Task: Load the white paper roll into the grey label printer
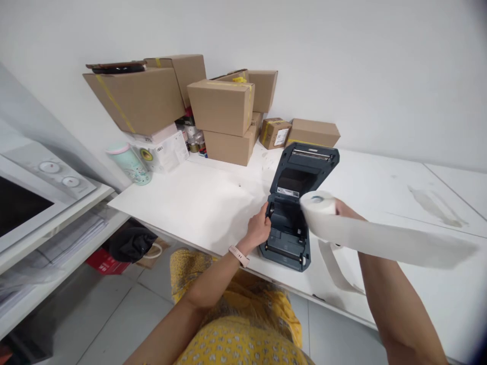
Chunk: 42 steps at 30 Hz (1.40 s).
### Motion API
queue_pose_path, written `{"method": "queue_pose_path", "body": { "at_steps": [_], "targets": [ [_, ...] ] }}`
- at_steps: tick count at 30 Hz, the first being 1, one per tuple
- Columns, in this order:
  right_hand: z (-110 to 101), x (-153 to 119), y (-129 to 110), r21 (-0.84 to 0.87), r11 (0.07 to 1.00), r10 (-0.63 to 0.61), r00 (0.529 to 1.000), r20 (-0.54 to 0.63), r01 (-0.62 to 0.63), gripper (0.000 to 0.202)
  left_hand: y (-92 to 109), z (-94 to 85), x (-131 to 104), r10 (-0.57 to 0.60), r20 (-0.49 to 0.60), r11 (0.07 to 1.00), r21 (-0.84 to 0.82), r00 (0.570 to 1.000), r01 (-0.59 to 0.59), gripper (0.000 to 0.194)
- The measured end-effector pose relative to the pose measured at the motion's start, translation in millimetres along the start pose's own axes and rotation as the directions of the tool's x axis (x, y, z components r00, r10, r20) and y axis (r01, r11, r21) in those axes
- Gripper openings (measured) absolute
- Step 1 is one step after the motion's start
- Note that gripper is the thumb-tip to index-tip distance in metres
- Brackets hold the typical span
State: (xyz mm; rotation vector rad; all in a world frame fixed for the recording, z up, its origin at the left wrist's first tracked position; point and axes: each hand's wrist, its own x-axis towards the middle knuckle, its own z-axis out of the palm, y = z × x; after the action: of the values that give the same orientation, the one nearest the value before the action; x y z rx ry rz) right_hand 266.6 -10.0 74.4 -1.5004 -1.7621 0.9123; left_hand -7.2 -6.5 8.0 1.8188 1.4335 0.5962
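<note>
A dark label printer (pixel 285 238) stands on the white table with its lid (pixel 304 167) raised. My left hand (pixel 260 226) grips the left side of the printer's body, fingers wrapped over its edge. To the right, my right hand (pixel 346 209) holds a white paper roll (pixel 318 203) just above the printer's right side. The roll hides most of that hand's fingers. A long loose strip (pixel 395 244) trails from the roll to the right, over my forearm. Another paper strip (pixel 337 268) lies on the table beside the printer.
Cardboard boxes (pixel 222 106) are stacked at the back left, with smaller boxes (pixel 314 133) behind the printer. A mint tumbler (pixel 129 162) stands at the table's left end. A microwave (pixel 49 182) sits on a shelf unit at far left.
</note>
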Motion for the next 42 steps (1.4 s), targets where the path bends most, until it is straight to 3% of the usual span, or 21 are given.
{"method": "queue_pose_path", "body": {
  "at_steps": [2, 5, 9, 13, 17, 24, 29, 32, 37, 40, 42],
  "targets": [
    [13.8, 12.9, -22.5, -0.086, 0.995, -0.025, 0.984, 0.176, 0.040, 0.065, -1.2, 0.6, 0.5, 0.014, -0.002, 1.000, -0.010, 1.000, -0.014, 0.065],
    [37.3, 29.7, -47.3, -0.386, 0.913, 0.016, 0.934, 0.357, 0.131, 0.068, -1.3, 0.6, 1.1, 0.022, -0.005, 1.000, -0.018, 1.000, -0.022, 0.065],
    [62.5, 43.5, -50.5, -0.624, 0.766, 0.113, 0.923, 0.368, 0.155, 0.068, 0.4, -1.0, 0.5, -0.004, 0.010, 1.000, -0.015, 1.000, 0.004, 0.065],
    [75.7, 50.2, -32.7, -0.671, 0.725, 0.145, 0.918, 0.369, 0.155, 0.072, 0.9, -2.4, -1.0, 0.015, 0.016, 1.000, -0.020, 1.000, -0.015, 0.064],
    [82.5, 45.4, -21.7, -0.687, 0.698, 0.090, 0.926, 0.367, 0.204, 0.075, 2.3, -3.9, -2.6, 0.016, 0.013, 1.000, -0.021, 1.000, -0.016, 0.063],
    [100.3, -7.1, -15.6, -0.722, 0.646, -0.114, 0.967, 0.228, 0.247, 0.062, 4.0, -5.6, -2.8, 0.001, 0.011, 0.999, -0.042, 1.000, 0.000, 0.063],
    [107.7, -64.6, -16.4, -0.634, 0.650, -0.323, 0.907, 0.270, 0.420, 0.051, 2.8, -4.4, -3.3, -0.006, -0.015, 0.998, -0.062, 1.000, 0.005, 0.063],
    [123.5, -94.0, -19.8, -0.641, 0.638, -0.398, 0.895, 0.201, 0.427, 0.055, 1.3, -2.5, -3.0, -0.016, -0.032, 0.994, -0.105, 0.999, 0.013, 0.062],
    [156.5, -124.2, -24.5, -0.689, 0.633, -0.443, 0.895, 0.050, 0.352, 0.070, -3.7, 1.5, 0.2, 0.008, -0.056, 0.976, -0.216, 0.998, -0.020, 0.060],
    [164.1, -130.8, -27.4, -0.675, 0.661, -0.441, 0.897, 0.005, 0.329, 0.071, -6.3, 5.2, -5.1, 0.031, -0.045, 0.940, -0.337, 0.999, -0.044, 0.063],
    [163.8, -131.9, -28.9, -0.656, 0.681, -0.439, 0.898, -0.008, 0.327, 0.071, -8.0, 8.6, -15.3, 0.033, -0.021, 0.900, -0.434, 0.999, -0.039, 0.075]
  ]
}}
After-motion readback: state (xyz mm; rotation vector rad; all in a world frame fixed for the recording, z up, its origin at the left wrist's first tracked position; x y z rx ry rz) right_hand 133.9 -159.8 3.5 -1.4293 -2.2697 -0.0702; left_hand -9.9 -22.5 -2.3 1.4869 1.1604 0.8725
